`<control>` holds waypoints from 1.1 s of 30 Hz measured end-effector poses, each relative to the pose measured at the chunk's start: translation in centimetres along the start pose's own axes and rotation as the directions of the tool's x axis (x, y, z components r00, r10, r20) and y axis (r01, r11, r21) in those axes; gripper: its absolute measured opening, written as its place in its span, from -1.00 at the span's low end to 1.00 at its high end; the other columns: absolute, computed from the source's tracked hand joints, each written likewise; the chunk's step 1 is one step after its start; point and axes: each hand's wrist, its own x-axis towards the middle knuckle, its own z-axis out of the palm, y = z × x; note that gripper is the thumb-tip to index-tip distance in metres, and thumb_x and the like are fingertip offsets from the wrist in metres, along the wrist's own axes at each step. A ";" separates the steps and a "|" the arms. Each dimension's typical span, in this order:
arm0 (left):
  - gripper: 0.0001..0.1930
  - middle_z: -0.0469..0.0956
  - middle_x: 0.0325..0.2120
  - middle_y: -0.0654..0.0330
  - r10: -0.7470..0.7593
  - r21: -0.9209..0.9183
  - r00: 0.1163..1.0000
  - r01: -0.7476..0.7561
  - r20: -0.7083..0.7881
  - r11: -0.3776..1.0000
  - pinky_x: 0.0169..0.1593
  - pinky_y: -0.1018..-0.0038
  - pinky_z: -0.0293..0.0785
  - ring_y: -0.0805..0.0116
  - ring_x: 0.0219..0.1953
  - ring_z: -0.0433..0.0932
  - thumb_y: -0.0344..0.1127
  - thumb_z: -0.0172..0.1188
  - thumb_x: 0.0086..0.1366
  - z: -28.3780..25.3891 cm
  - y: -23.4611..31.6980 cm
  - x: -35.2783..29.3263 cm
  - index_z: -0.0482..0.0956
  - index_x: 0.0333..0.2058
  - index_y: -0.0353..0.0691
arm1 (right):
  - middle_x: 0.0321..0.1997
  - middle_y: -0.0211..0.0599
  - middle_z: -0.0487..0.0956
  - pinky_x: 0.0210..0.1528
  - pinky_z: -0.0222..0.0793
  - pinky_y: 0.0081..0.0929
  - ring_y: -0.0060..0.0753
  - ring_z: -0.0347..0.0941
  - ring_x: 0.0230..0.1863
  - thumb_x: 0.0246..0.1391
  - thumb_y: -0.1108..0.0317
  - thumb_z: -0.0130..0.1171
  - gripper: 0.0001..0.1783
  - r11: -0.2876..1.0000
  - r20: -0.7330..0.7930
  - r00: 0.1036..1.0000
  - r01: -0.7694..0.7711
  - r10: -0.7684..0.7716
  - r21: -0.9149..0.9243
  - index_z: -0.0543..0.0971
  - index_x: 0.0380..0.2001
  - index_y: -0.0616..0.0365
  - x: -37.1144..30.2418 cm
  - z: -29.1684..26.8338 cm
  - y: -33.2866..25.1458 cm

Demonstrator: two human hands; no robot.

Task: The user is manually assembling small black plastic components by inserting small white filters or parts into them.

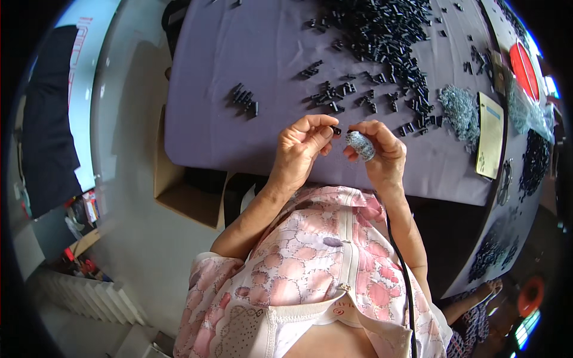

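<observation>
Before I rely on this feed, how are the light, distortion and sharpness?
Head view: a soft shadow on the pale floor, bright glare at the right rim; head view: the table bows along its right edge, picture corners black; head view: left hand and right hand fairly sharp, but the silvery clump's fine detail can't be resolved.

- The left hand [302, 145] pinched a small black piece [336, 130].
- The right hand [385, 152], just beside it, held a silvery-grey clump [362, 146].
- Many black pieces [394, 45] lay on the purple table [206, 137].
- A grey pile [461, 112] lay near them.
</observation>
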 end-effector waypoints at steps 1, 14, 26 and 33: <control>-0.84 0.51 -0.52 0.30 0.016 -0.001 1.000 -0.016 0.008 1.000 -0.38 0.65 0.31 0.57 -0.51 0.39 -0.44 0.11 0.23 0.3 0.0 0.2 0.53 -0.20 -0.28 | -0.40 -0.36 0.51 -0.39 0.44 -0.68 -0.58 0.49 -0.42 -0.15 0.85 -0.18 -0.63 1.000 -0.019 1.000 0.004 -0.004 0.008 0.47 -0.30 0.31 -0.2 -0.2 -0.1; -0.84 0.49 -0.51 0.39 0.049 0.235 0.996 -0.066 0.077 0.970 -0.35 0.71 0.34 0.65 -0.49 0.40 -0.47 0.14 0.21 2.4 -0.1 1.2 0.55 -0.21 -0.25 | -0.33 -0.30 0.53 -0.18 0.48 -0.59 -0.49 0.53 -0.23 -0.28 0.85 0.08 -0.65 0.968 -0.119 0.979 0.134 -0.162 -0.214 0.45 -0.34 0.31 -1.3 -1.4 0.4; -0.78 0.56 -0.34 0.23 0.086 -0.072 0.993 -0.080 0.086 0.994 -0.29 0.65 0.37 0.59 -0.38 0.44 -0.49 0.11 0.22 3.3 -0.9 1.1 0.51 -0.14 -0.25 | -0.36 -0.24 0.51 -0.23 0.48 -0.55 -0.40 0.53 -0.28 -0.27 0.84 0.04 -0.66 0.956 -0.108 0.957 0.251 -0.268 -0.152 0.47 -0.35 0.30 -0.9 -1.3 0.3; -0.77 0.58 -0.32 0.18 0.087 -0.121 0.995 -0.081 0.051 0.989 -0.26 0.62 0.41 0.55 -0.36 0.48 -0.50 0.13 0.20 3.2 -1.4 1.2 0.51 -0.14 -0.25 | -0.36 -0.20 0.50 -0.35 0.43 -0.48 -0.22 0.50 -0.36 -0.42 0.81 0.03 -0.59 0.774 -0.039 0.886 0.382 -0.462 -0.504 0.51 -0.37 0.24 -0.6 -1.8 0.0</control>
